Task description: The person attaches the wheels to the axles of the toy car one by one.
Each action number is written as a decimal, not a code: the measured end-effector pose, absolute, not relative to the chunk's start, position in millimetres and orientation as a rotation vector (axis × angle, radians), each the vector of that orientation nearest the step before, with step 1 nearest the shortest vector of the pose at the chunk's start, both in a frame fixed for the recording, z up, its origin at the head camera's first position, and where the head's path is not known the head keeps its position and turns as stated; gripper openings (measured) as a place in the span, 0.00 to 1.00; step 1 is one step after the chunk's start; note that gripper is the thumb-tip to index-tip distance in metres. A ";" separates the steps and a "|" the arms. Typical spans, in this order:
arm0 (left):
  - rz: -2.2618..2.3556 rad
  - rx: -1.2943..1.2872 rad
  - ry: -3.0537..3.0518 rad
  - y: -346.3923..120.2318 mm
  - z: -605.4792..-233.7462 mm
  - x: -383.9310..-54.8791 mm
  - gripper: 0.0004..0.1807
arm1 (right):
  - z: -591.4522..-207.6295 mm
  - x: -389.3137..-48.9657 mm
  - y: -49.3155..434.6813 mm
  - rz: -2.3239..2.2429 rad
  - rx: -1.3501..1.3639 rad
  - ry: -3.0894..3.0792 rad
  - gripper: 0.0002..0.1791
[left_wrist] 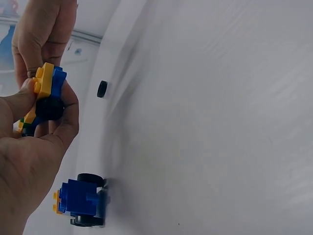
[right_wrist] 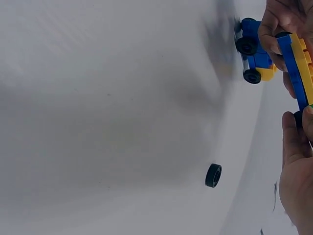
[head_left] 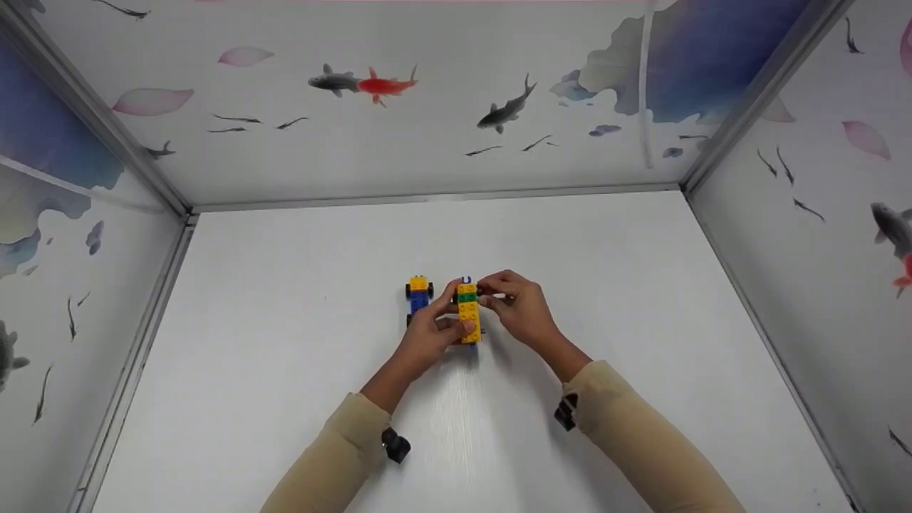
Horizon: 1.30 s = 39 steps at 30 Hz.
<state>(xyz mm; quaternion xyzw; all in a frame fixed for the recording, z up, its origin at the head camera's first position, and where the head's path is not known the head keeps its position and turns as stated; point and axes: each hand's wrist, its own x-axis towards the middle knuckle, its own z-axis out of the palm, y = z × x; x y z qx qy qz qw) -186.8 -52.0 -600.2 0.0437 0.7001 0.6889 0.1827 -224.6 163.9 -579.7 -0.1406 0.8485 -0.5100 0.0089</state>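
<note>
My left hand (head_left: 427, 333) grips a toy car (head_left: 468, 324) built of yellow, green and blue bricks, lifted above the table. One black wheel (left_wrist: 50, 108) shows on its side in the left wrist view. At the car's far right side, my right hand (head_left: 526, 308) pinches a dark wheel (right_wrist: 297, 117) against the blue base, mostly covered by fingers. Left of the hands, a second toy car (head_left: 419, 299), blue with a yellow front and black wheels, stands on the table. A loose black wheel (right_wrist: 213, 175) stands on edge on the table in both wrist views.
The white table (head_left: 285, 342) is enclosed by printed panels at the left, back (head_left: 427, 157) and right, with metal strips along the edges. Black wrist cameras hang at both beige sleeves (head_left: 641, 434).
</note>
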 end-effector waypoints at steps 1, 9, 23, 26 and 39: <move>1.948 0.117 1.973 -51.5 -600.1 -186.7 0.45 | -579.9 -224.8 164.7 -1.582 -0.441 2.654 0.13; 1.980 0.108 1.994 -50.3 -603.7 -188.5 0.43 | -586.9 -225.8 175.6 -1.497 -0.457 2.671 0.23; 2.062 0.102 1.936 -51.7 -602.7 -187.8 0.35 | -604.6 -226.1 198.3 -0.609 -0.495 2.957 0.22; 2.052 0.091 1.921 -51.5 -601.2 -187.9 0.38 | -608.4 -225.3 203.3 -0.580 -0.566 2.985 0.19; 2.003 0.084 1.940 -54.4 -597.2 -187.3 0.44 | -611.3 -223.4 208.7 -0.738 -0.475 3.007 0.03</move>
